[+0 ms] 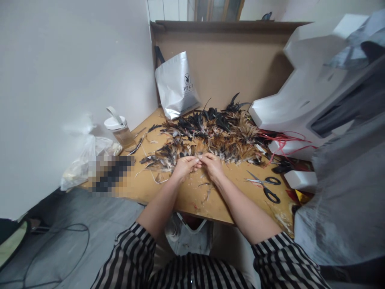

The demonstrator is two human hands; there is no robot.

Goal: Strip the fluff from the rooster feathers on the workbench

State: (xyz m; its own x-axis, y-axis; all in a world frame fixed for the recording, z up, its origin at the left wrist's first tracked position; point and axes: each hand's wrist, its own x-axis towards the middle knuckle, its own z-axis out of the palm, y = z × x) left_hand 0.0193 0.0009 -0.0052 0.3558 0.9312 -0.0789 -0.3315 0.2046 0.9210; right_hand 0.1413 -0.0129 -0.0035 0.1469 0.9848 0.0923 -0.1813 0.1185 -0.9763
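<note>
A heap of black, brown and tan feathers is spread across the wooden table. My left hand and my right hand meet at the near edge of the heap. Both have their fingers pinched together on feathers at the point where the hands touch. Loose feather bits and quills lie on the table just below my hands.
Black-handled scissors lie to the right of my hands. A silver bag leans on a cardboard panel at the back. A clear jar with a white lid and a plastic bag sit at the left. White foam blocks and red string crowd the right.
</note>
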